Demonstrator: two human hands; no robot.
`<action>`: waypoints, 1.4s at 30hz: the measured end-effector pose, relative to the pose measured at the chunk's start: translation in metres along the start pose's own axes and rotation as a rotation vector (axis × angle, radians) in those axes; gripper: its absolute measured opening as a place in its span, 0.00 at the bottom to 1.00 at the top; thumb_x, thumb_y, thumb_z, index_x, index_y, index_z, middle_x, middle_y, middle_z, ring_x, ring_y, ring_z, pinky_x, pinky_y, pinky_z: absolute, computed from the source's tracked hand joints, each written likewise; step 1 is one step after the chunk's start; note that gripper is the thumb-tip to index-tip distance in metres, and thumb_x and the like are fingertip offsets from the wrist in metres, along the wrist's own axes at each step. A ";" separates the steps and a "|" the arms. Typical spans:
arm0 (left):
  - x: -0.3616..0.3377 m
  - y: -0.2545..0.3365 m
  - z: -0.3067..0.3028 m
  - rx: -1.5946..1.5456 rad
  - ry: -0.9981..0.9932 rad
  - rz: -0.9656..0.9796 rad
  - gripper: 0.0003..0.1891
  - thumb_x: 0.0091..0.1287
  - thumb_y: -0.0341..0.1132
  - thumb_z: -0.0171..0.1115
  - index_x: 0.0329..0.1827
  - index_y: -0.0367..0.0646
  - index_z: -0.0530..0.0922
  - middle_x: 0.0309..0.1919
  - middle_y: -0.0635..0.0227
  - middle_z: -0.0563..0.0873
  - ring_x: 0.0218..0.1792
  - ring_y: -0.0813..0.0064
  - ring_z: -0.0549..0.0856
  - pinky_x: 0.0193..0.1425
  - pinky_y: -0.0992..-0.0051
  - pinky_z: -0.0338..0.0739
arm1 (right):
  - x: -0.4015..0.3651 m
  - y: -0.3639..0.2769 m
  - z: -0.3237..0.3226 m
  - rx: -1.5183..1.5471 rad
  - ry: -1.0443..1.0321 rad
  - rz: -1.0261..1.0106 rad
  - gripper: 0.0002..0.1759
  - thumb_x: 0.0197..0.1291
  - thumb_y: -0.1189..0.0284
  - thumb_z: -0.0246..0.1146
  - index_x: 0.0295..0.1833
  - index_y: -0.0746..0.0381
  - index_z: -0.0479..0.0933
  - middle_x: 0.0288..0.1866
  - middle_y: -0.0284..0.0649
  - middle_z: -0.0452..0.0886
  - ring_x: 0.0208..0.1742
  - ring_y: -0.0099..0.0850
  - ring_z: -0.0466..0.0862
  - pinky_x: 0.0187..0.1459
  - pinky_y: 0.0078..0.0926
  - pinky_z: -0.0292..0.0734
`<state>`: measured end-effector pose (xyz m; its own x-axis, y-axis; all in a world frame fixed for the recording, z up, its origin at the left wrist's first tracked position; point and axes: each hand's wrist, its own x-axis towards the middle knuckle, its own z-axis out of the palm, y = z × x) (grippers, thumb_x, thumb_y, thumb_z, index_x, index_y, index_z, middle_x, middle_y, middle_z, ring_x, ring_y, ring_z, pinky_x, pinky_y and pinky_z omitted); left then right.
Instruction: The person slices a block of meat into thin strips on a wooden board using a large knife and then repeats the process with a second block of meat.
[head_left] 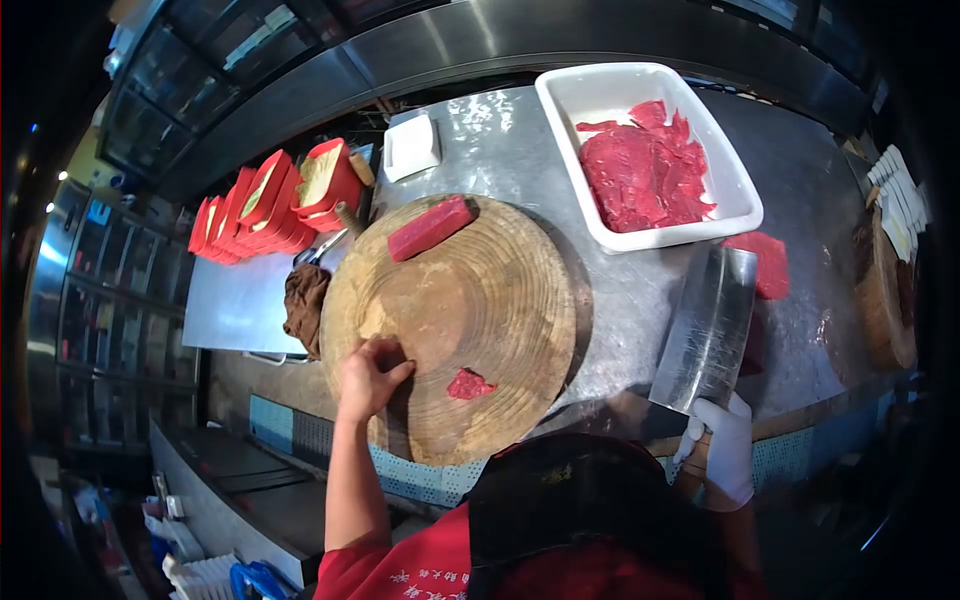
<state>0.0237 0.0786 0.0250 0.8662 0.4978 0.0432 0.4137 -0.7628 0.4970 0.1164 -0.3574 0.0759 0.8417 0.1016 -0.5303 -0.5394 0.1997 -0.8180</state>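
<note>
My bare left hand [372, 378] is over the lower left part of a round wooden chopping block [520, 330], its fingers curled; whether they hold anything is hidden. To its right a small scrap of red meat [470, 384] lies on the block. A long red block of meat [431, 228] rests near the block's top edge. My gloved right hand [722, 450] grips a broad cleaver [706, 325] at the right, its blade pointing away from me. Behind the blade, pieces of red meat [760, 264] lie on the metal table, partly covered.
A white tub [735, 190] of sliced red meat stands at the back right. A small white container [411, 147], stacked red trays [262, 205], scissors [318, 248] and a brown cloth [305, 305] are beyond and left of the block. Another wooden block [885, 290] stands far right.
</note>
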 end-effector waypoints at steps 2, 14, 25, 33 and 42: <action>-0.001 0.000 0.010 -0.020 -0.017 0.022 0.20 0.50 0.35 0.80 0.44 0.36 0.85 0.37 0.56 0.85 0.40 0.56 0.86 0.48 0.65 0.81 | -0.003 0.000 -0.003 0.025 0.027 -0.002 0.06 0.62 0.78 0.53 0.42 0.67 0.73 0.19 0.36 0.71 0.13 0.28 0.72 0.16 0.28 0.73; -0.030 0.085 0.018 -0.098 -0.327 0.266 0.21 0.47 0.29 0.79 0.45 0.37 0.85 0.41 0.54 0.87 0.43 0.53 0.87 0.48 0.63 0.82 | -0.034 0.012 -0.027 -0.196 -0.070 -0.083 0.06 0.61 0.81 0.55 0.42 0.70 0.75 0.20 0.39 0.77 0.17 0.26 0.76 0.22 0.23 0.73; -0.055 0.100 0.060 -0.298 -0.033 0.304 0.06 0.56 0.25 0.76 0.34 0.37 0.86 0.35 0.57 0.88 0.35 0.60 0.88 0.42 0.69 0.83 | 0.022 0.036 0.031 -0.424 -0.603 0.162 0.09 0.69 0.74 0.61 0.42 0.71 0.78 0.24 0.36 0.78 0.21 0.22 0.78 0.24 0.24 0.72; -0.061 0.105 0.066 -0.320 0.028 0.223 0.05 0.57 0.25 0.75 0.34 0.36 0.86 0.34 0.56 0.88 0.35 0.61 0.88 0.42 0.69 0.82 | 0.041 0.048 0.034 -0.386 -0.660 0.158 0.12 0.70 0.74 0.61 0.51 0.71 0.80 0.24 0.35 0.78 0.21 0.20 0.76 0.23 0.22 0.72; -0.062 0.108 0.066 -0.308 0.024 0.206 0.05 0.58 0.24 0.74 0.36 0.36 0.86 0.35 0.56 0.88 0.36 0.62 0.88 0.42 0.70 0.82 | 0.042 0.039 0.026 -0.412 -0.696 0.257 0.08 0.65 0.74 0.63 0.42 0.69 0.81 0.23 0.34 0.78 0.22 0.20 0.76 0.26 0.23 0.70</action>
<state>0.0333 -0.0618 0.0192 0.9142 0.3589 0.1884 0.1240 -0.6902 0.7129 0.1312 -0.3203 0.0279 0.4406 0.6990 -0.5633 -0.5675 -0.2693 -0.7781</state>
